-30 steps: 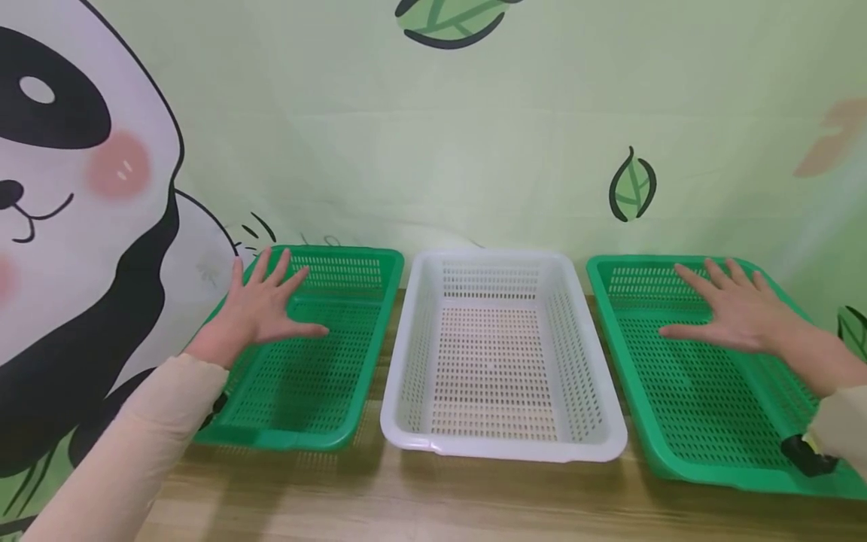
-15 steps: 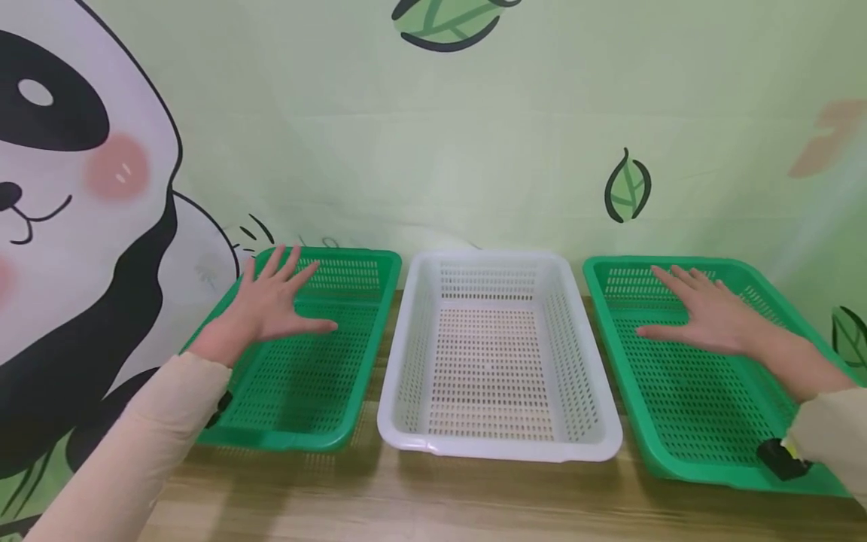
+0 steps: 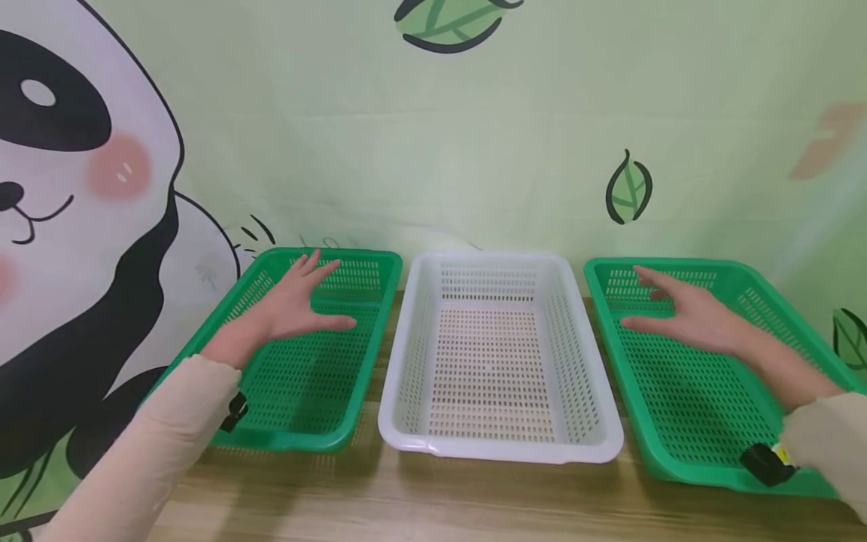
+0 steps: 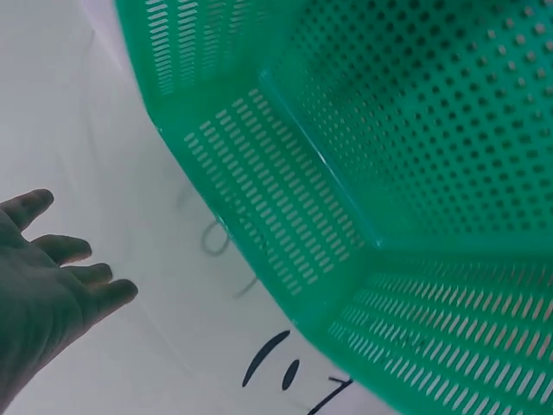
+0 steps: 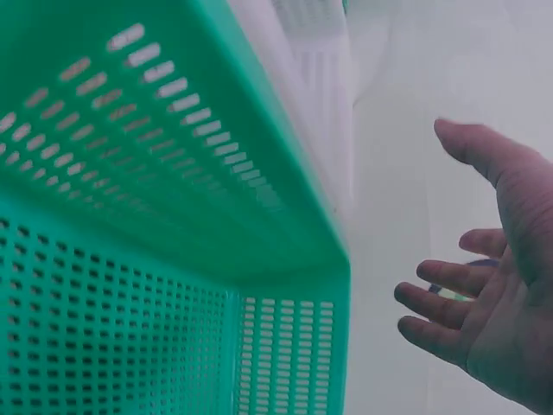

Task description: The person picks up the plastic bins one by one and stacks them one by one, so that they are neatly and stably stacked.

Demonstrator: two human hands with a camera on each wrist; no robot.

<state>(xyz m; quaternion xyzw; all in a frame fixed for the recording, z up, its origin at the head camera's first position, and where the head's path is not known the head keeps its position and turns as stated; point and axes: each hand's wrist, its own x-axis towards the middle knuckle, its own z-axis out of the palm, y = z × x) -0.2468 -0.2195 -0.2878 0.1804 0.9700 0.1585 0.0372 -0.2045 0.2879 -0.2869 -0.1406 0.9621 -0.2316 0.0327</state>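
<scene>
At the far left of the head view, printed panda [image 3: 101,226] on a pale green backdrop [image 3: 528,150]. Toward lower left, beige left sleeve [image 3: 162,436] with black device [image 3: 234,412] at the cuff. At centre left, first green basket [image 3: 291,440] on the wooden counter [image 3: 406,504]; over it, left hand [image 3: 287,309], bare, thumb spread wide from the fingers. At mid-frame, white basket [image 3: 501,449], perforated, between the green ones. At right, second green basket [image 3: 711,473]; above it, right hand [image 3: 691,316], thumb and bent fingers parted, apart from the rim in the right wrist view. At lower right, beige right sleeve [image 3: 826,452].
</scene>
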